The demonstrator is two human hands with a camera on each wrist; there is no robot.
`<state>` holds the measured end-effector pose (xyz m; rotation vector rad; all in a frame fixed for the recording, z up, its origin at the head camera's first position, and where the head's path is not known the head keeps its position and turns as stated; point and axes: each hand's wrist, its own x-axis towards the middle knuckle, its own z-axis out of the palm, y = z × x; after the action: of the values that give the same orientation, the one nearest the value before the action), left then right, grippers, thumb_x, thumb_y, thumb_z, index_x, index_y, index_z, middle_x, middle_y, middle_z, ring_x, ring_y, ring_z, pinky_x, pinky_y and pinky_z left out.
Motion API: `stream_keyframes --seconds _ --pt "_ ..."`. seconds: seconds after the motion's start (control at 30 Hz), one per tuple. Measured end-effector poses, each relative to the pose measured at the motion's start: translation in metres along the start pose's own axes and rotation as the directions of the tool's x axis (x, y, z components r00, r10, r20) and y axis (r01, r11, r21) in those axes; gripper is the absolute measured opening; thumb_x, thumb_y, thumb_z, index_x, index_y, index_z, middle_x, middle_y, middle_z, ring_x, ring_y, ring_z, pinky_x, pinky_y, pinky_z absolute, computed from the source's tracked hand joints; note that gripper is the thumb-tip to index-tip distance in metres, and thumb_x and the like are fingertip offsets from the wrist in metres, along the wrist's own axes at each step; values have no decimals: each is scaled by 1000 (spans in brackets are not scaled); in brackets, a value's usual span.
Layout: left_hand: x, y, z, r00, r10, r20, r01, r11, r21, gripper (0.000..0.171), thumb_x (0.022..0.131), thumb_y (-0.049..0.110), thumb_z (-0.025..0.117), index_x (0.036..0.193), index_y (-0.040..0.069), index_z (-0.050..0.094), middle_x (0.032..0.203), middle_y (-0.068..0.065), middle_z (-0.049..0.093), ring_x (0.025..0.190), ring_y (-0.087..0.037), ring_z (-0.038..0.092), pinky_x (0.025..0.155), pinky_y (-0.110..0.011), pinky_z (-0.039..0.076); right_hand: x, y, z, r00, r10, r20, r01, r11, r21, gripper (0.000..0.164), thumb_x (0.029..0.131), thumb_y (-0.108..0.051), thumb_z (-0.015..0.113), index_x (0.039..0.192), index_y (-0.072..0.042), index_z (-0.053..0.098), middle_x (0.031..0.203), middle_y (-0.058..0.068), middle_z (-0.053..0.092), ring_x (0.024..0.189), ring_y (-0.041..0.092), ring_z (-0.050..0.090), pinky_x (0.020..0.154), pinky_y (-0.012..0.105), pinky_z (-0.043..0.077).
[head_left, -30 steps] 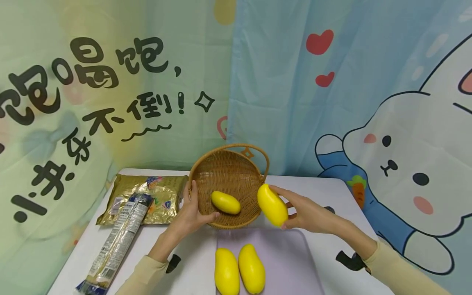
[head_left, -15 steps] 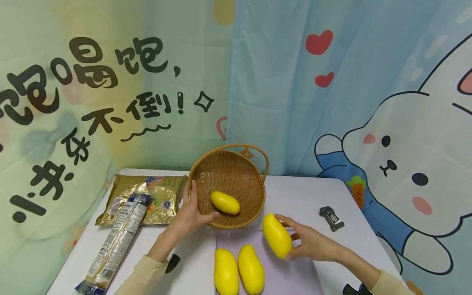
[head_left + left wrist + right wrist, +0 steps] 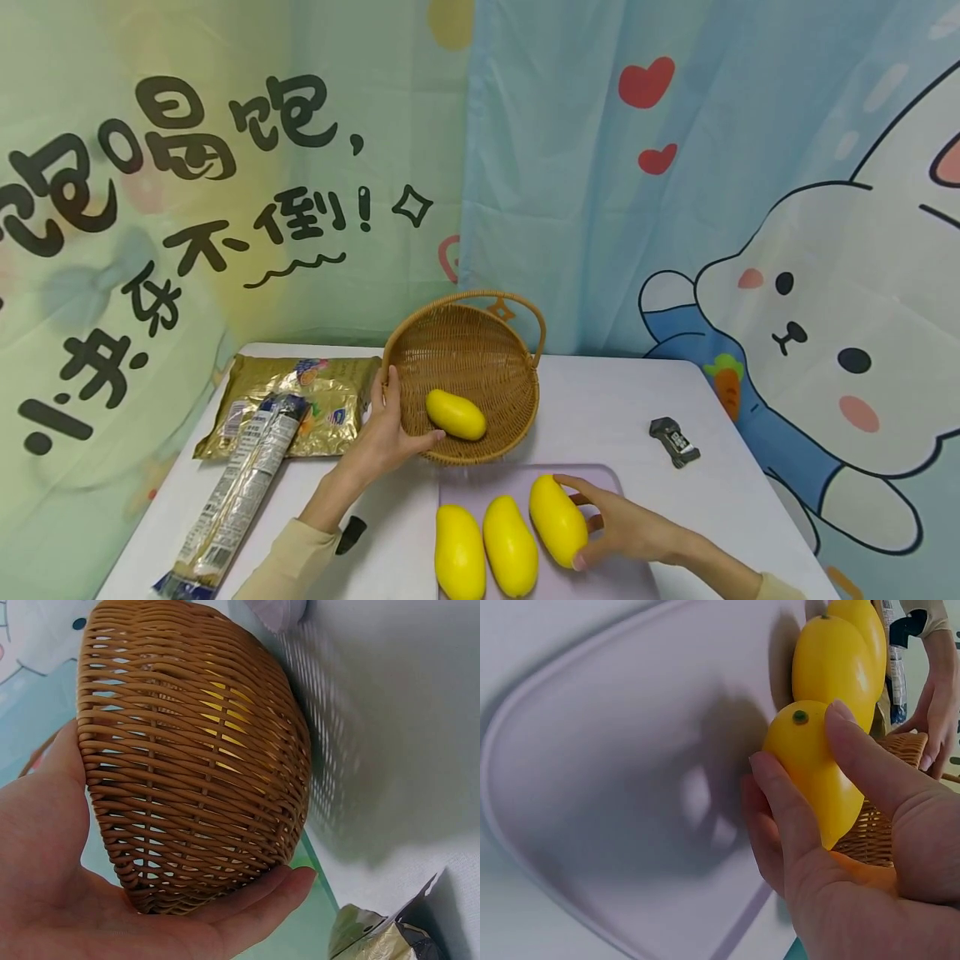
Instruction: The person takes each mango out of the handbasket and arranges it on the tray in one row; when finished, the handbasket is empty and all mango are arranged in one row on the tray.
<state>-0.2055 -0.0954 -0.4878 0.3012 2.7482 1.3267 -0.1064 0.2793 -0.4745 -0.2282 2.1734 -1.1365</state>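
Note:
My left hand (image 3: 382, 442) grips the left side of a tilted wicker basket (image 3: 468, 346), its thumb at the front rim. One yellow mango (image 3: 456, 415) lies inside the basket; in the left wrist view its yellow shows through the weave (image 3: 142, 765). Over the light purple tray (image 3: 480, 482), my right hand (image 3: 626, 525) holds another mango (image 3: 558, 521) between thumb and fingers. Whether that mango touches the tray, I cannot tell. Just left of it, two mangoes (image 3: 460, 552) lie side by side on the tray, blunt ends toward the far side.
Left of the basket lies a gold foil bag (image 3: 330, 417), with a long silver-and-blue packet (image 3: 240, 492) leaning across it. A small black wrapped piece (image 3: 674, 442) sits on the white table at the right. Printed curtains (image 3: 555, 208) hang behind the table.
My right hand has carried its mango from beside the basket's right rim down toward me, over the tray next to the other two. The left hand and basket have stayed put.

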Motion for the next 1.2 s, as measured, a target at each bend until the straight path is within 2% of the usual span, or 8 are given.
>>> stream_keyframes --seconds 0.17,0.5,0.73,0.87,1.03,1.1,1.2 --pt "0 0 0 1000 1 3 -1 1000 -10 131 83 46 82 161 12 -17 167 -20 -22 70 -22 64 58 -29 49 -1 0 4 1000 10 -4 -10 1000 -14 98 79 -23 88 159 -21 31 146 23 47 115 35 58 97 61 48" --pt "2 1 0 1000 3 -3 -3 1000 -4 131 83 47 83 162 13 -17 167 -19 -22 67 -21 63 57 -29 49 -2 2 7 998 34 -45 -36 998 -59 101 76 -30 90 157 -22 31 139 21 51 112 33 59 93 59 51" --pt "1 0 0 1000 4 -5 -4 1000 9 131 83 47 83 162 12 -15 167 -22 -20 76 -26 66 60 -29 51 -3 6 7 999 -26 -40 21 992 -127 102 77 -31 90 158 -18 29 135 18 56 109 30 60 93 56 51" --pt "2 1 -1 1000 5 -3 -5 1000 3 130 83 45 83 162 11 -15 167 -21 -21 72 -24 65 58 -29 50 -4 6 7 997 -55 -48 46 984 -173 104 76 -33 90 158 -15 28 131 17 59 106 27 61 93 56 50" --pt "2 1 -1 1000 5 4 -5 1000 -18 130 83 44 83 162 12 -15 167 -20 -22 65 -21 62 56 -30 49 -5 5 7 997 -40 -65 25 978 -206 105 75 -36 90 157 -15 28 126 14 61 103 24 60 91 53 51" --pt "3 1 0 1000 2 5 -2 1000 -16 130 83 45 83 162 12 -16 166 -21 -22 67 -24 64 57 -31 50 -5 5 7 997 -37 -67 22 977 -210 105 75 -36 91 157 -14 28 126 14 60 103 24 60 91 53 51" --pt "2 0 0 1000 5 1 -5 1000 -2 130 83 46 83 162 10 -14 166 -24 -20 82 -32 68 63 -33 54 -6 6 6 997 -32 -70 16 977 -213 106 74 -37 91 157 -13 29 126 14 60 103 24 60 91 53 52"
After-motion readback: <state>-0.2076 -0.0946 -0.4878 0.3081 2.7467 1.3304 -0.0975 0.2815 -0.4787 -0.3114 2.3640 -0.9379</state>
